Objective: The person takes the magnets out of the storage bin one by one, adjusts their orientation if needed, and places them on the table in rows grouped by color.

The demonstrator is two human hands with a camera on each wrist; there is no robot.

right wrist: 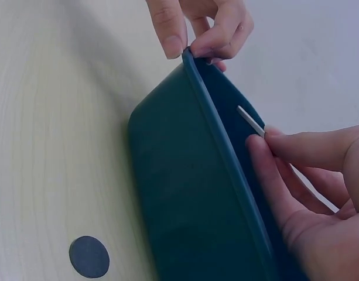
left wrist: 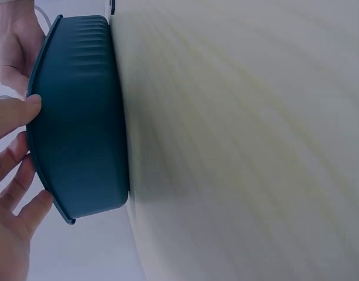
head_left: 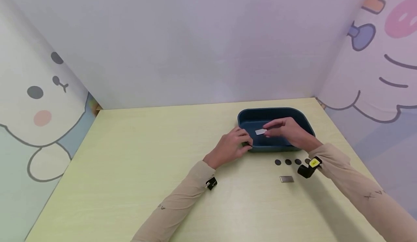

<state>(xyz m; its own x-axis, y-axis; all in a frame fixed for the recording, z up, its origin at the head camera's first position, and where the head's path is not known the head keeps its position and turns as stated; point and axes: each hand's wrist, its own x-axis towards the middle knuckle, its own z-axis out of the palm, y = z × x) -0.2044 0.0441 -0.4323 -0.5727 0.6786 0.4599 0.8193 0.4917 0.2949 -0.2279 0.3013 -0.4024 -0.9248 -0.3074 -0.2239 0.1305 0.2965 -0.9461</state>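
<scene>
A dark teal plastic tub [head_left: 277, 149] with rounded corners stands toward the back right of the table. My left hand [head_left: 231, 144] pinches its near left corner, thumb outside the wall and fingers over the rim [right wrist: 208, 99]. Over the tub's inside, my right hand [head_left: 290, 131] holds a small flat silvery-white rectangular piece [head_left: 260, 132] between thumb and fingertips. From the right wrist, that piece [right wrist: 250, 120] shows edge-on as a thin plate just past the rim. The tub's right inside is partly hidden behind the right hand.
Several dark round discs [head_left: 288, 162] lie in a row in front of the tub, one partly behind the right wrist strap [head_left: 309, 166]. Nearer the front lies a shiny grey rectangular plate [head_left: 286, 179]. Behind the table [head_left: 146, 155] rises a pale wall [head_left: 195, 53].
</scene>
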